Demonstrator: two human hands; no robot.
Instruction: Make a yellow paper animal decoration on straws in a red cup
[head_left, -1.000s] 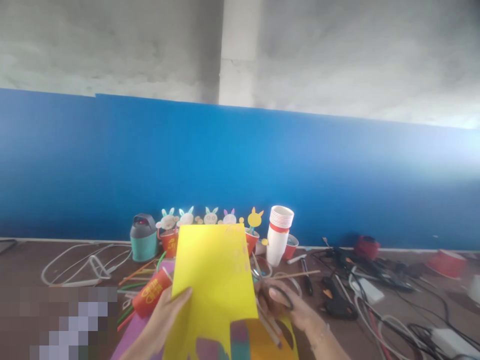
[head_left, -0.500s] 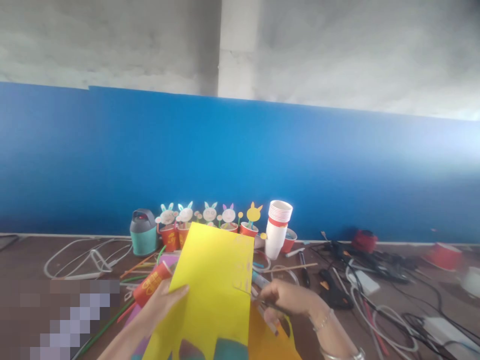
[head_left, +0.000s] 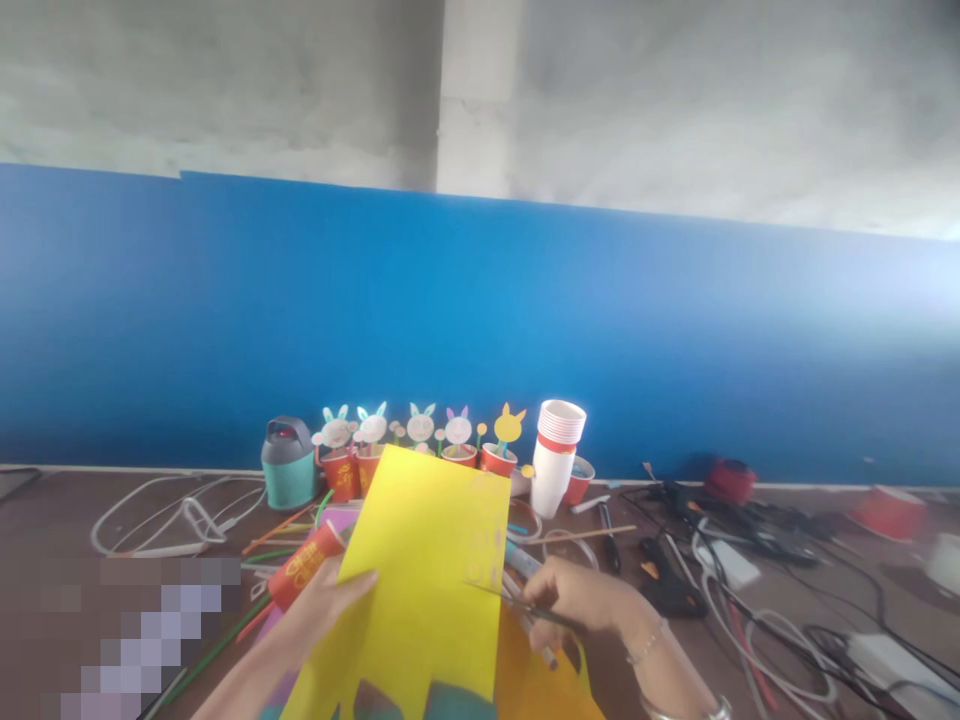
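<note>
My left hand (head_left: 337,605) grips a yellow paper sheet (head_left: 420,560) by its left edge, thumb on the front face. Small round outlines are drawn near the sheet's right edge. In my right hand (head_left: 577,595) is a pair of scissors (head_left: 525,603), fingers closed about the handles. One thin blade lies across the front of the sheet at its right edge; the other is hard to make out. Beneath are orange paper (head_left: 525,690) and dark teal shapes (head_left: 461,700). A red paper cup (head_left: 307,565) lies tipped beside my left hand.
Along the blue partition (head_left: 420,300) stand red cups with paper animal faces, such as a yellow one (head_left: 508,427), a stack of white cups (head_left: 553,470) and a teal container (head_left: 290,475). A glue gun (head_left: 670,585) and tangled cables (head_left: 780,640) lie at right.
The scissor blade sits slightly lower across the sheet, and the drawn outlines look sharper. My left hand keeps the same hold.
</note>
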